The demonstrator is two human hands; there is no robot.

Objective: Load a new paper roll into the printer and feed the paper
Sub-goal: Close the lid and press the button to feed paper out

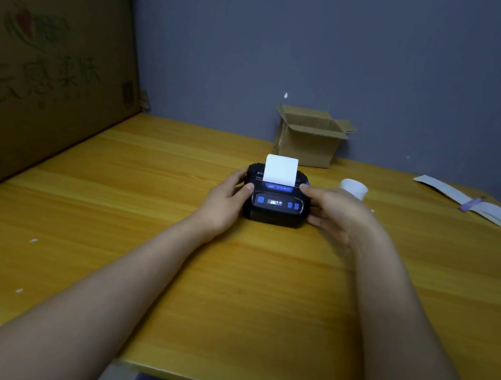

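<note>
- Squarely on the yellow wooden counter [109, 235] sits the small black printer [274, 204], lid down, with blue buttons and a lit little display on its near face.
- White paper [280, 170] stands upright out of the printer's top slot.
- Against the printer's left side, the left hand [225, 201] grips the casing, thumb resting on the top edge and fingers curled behind.
- Against the printer's right side, the right hand [335, 213] clasps the body, index fingertip on the top near the slot and thumb low at the near corner.
- Just right of the printer, partly behind the right hand, lies a white paper roll [354, 188].
- Behind the printer, by the grey wall, stands an open cardboard box [308, 140].
- Far right of the printer, a long paper strip [494, 212] lies across the counter.
</note>
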